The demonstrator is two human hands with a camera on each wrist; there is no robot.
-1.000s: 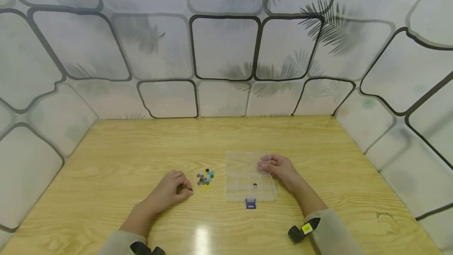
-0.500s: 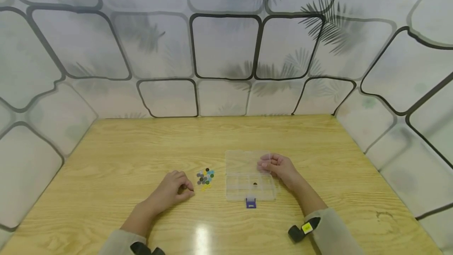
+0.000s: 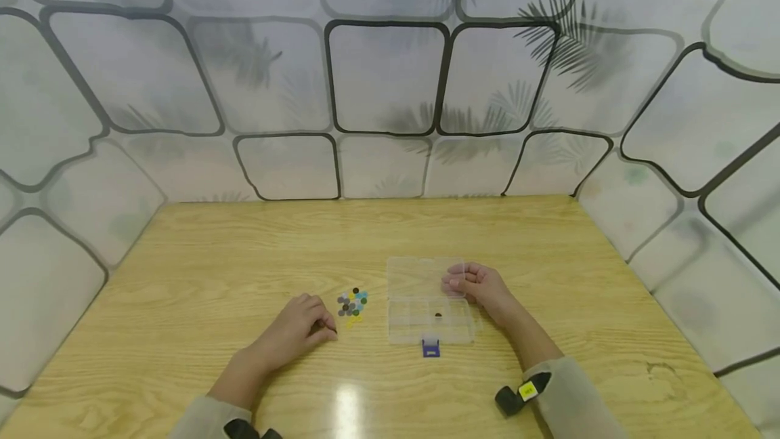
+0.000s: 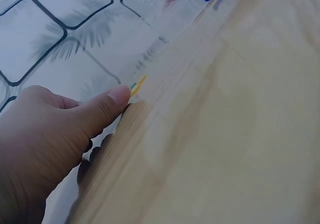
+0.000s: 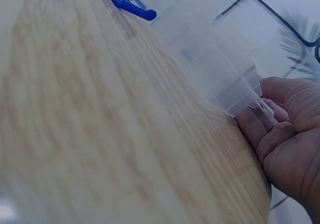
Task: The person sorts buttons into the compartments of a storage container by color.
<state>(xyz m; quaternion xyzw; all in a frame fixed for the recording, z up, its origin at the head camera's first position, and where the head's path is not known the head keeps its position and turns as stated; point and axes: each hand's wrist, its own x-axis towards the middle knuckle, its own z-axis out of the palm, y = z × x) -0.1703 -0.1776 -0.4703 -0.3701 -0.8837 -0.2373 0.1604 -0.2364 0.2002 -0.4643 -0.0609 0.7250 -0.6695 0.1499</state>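
My left hand (image 3: 295, 327) is low over the table, thumb and forefinger together on a small dark disc (image 3: 334, 331) that is mostly hidden. Just beyond its fingertips lies a loose group of small round coloured discs (image 3: 352, 307), grey, black, green, blue and yellow. To their right stands a clear plastic compartment box (image 3: 405, 330), its lid (image 3: 411, 276) raised at the back and its blue latch (image 3: 430, 349) towards me. One dark disc (image 3: 438, 316) sits inside a compartment. My right hand (image 3: 484, 290) holds the box's right rear side, its fingertips showing through the lid.
The wooden table (image 3: 274, 236) runs back to a patterned wall (image 3: 390, 87), with side walls left and right. In the left wrist view, yellow pieces (image 4: 138, 86) show just past the thumb. A black wrist camera (image 3: 508, 400) sits at the right sleeve.
My left hand has shifted slightly to the right, towards the discs. The right hand and the box stay as they were, and the head view tilts a little.
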